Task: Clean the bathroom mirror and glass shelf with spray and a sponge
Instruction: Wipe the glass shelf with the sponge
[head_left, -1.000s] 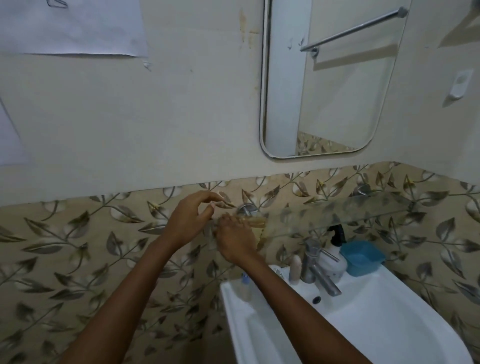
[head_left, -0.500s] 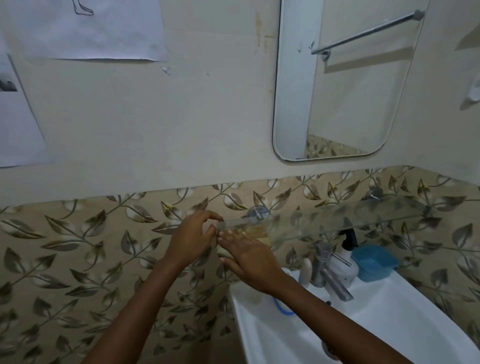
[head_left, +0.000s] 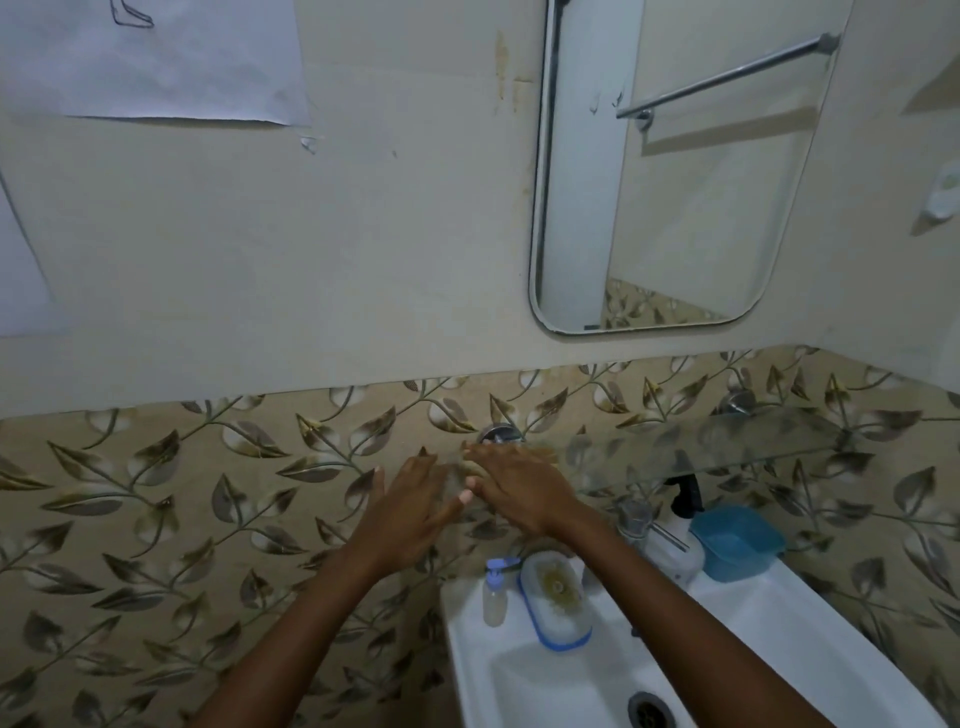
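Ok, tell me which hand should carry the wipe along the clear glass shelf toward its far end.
Right. The right hand lies flat on the clear glass shelf at its near end, a yellowish sponge apparently beneath it. The left hand is open beside the shelf's edge, holding nothing.

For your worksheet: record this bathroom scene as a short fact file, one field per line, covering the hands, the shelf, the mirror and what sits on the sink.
Left hand: open, fingers spread, at the shelf's left end
Right hand: flat at the glass shelf; sponge not clearly seen
Mirror: on the wall, above the shelf
Sink rim: small bottle, blue-edged brush, pump bottle, blue tub
Tap: below the shelf
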